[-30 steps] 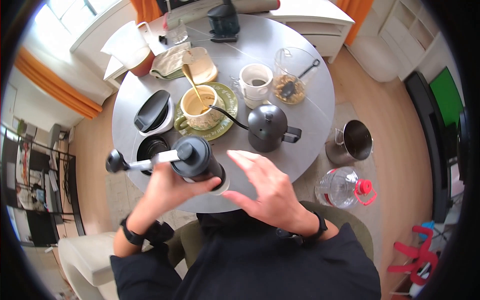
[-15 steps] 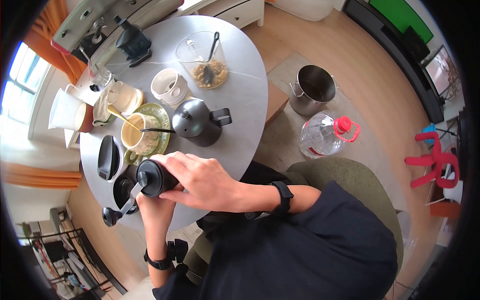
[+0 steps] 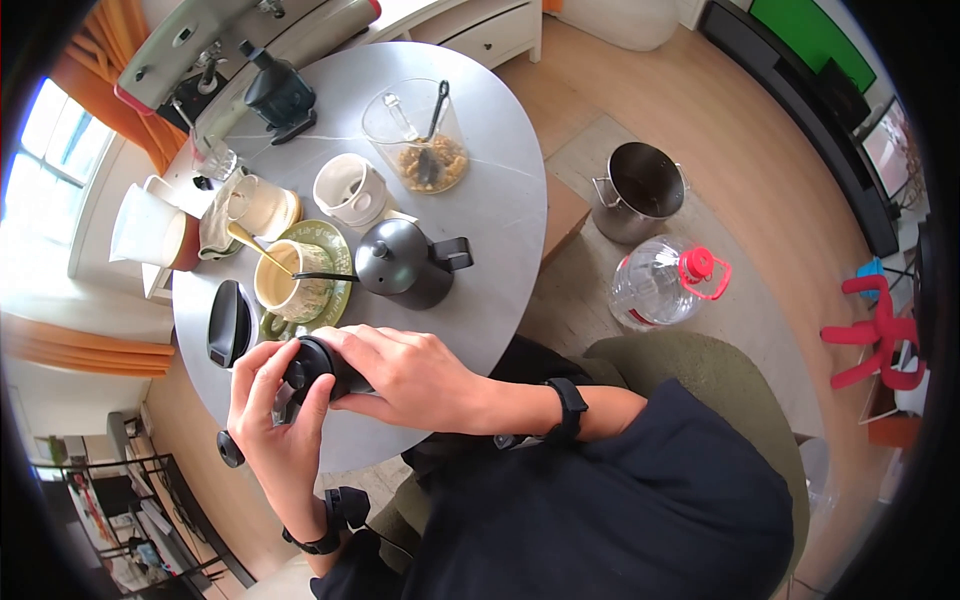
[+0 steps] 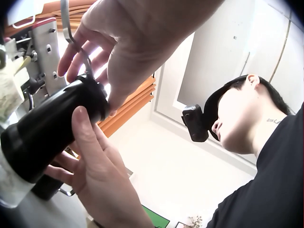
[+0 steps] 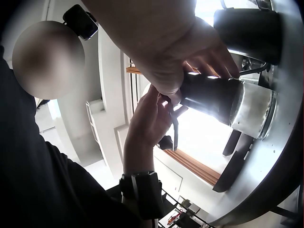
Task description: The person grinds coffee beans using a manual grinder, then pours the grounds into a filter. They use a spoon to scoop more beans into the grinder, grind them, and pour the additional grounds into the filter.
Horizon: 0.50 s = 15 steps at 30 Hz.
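Note:
A black hand grinder (image 4: 45,126) with a metal crank is held over the table's near edge; the left wrist view shows it tilted. My left hand (image 3: 275,425) pinches the black top between thumb and fingers, beside the crank. My right hand (image 3: 410,375) grips the body, its thumb lying along the black side in the left wrist view. The grinder's pale, translucent lower part (image 5: 252,109) shows in the right wrist view. Just beyond the hands are a black moka pot (image 3: 400,265) and a patterned cup (image 3: 290,283) on a green saucer (image 3: 338,290).
A white cup (image 3: 350,190), a clear container (image 3: 425,150) with brown pieces and a dark spoon, and a black lidded item (image 3: 229,322) stand on the round table (image 3: 490,220). On the floor at right are a metal pot (image 3: 640,192) and a water bottle (image 3: 655,285).
The head view has turned. My right hand came over from beside the grinder and took hold of its body, while my left hand moved from the body up to the top.

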Motion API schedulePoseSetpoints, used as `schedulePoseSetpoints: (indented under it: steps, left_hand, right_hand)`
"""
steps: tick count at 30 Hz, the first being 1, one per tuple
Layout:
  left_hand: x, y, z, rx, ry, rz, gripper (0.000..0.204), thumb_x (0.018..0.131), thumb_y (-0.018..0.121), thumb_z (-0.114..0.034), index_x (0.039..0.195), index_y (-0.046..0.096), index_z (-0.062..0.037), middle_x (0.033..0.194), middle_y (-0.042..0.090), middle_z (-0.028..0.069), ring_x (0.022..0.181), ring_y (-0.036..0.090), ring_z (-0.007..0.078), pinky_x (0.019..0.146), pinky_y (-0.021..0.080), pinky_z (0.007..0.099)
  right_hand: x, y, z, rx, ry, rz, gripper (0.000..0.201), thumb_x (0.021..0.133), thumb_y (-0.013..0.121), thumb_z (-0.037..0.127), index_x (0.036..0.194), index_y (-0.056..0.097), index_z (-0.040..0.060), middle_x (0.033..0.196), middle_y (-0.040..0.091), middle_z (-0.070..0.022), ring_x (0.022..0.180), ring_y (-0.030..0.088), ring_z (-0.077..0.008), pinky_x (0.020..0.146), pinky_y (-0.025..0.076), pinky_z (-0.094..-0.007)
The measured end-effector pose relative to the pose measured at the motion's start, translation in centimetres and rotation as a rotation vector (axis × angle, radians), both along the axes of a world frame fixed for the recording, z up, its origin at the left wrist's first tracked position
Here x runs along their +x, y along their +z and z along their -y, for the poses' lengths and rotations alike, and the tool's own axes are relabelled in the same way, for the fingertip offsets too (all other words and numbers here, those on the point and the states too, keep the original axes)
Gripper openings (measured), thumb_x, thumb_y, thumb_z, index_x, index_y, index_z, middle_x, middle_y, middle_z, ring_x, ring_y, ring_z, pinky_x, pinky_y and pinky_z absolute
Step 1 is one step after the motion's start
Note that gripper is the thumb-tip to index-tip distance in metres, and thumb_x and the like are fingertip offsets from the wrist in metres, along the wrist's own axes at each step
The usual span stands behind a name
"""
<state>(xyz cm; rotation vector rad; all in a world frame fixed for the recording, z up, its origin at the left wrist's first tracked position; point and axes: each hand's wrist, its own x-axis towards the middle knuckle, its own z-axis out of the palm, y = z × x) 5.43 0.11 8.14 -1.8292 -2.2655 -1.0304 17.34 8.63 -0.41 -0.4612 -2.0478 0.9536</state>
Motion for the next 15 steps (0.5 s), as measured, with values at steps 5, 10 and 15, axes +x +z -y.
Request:
schedulePoseSetpoints:
  steps: [5, 10, 15]
  left_hand:
    - [-0.4, 0.5, 0.1, -0.061, 0.054, 0.166, 0.031, 0.071, 0.078, -0.008, 0.098, 0.066, -0.0008, 0.099, 0.064, 0.0091, 0.084, 0.061, 0.019, 0.065, 0.048, 0.0276]
    - [-0.6, 1.4, 0.4, 0.046, 0.049, 0.042, 0.029, 0.071, 0.077, -0.009, 0.095, 0.065, -0.0012, 0.101, 0.065, 0.0093, 0.08, 0.059, 0.0148, 0.06, 0.045, 0.0233]
    - [-2.6, -1.4, 3.6, 0.377, 0.112, 0.349, 0.03, 0.096, 0.056, -0.027, 0.104, 0.056, 0.0018, 0.115, 0.06, 0.0154, 0.058, 0.051, 0.0048, 0.045, 0.037, 0.0153]
  right_hand:
    - [0.0, -0.2, -0.2, 0.051, 0.002, -0.015, 0.063, 0.078, 0.072, 0.029, 0.127, 0.046, -0.0009, 0.107, 0.059, -0.0156, 0.09, 0.064, -0.0328, 0.074, 0.054, -0.0396]
    - [0.1, 0.1, -0.2, 0.032, 0.009, 0.018, 0.061, 0.079, 0.073, 0.029, 0.126, 0.047, 0.0007, 0.112, 0.06, -0.0174, 0.092, 0.064, -0.0332, 0.076, 0.054, -0.0378]
    - [2.3, 2.4, -0.3, 0.07, -0.012, 0.002, 0.052, 0.081, 0.072, 0.027, 0.121, 0.051, 0.0005, 0.113, 0.062, -0.0164, 0.091, 0.065, -0.0315, 0.076, 0.054, -0.0371]
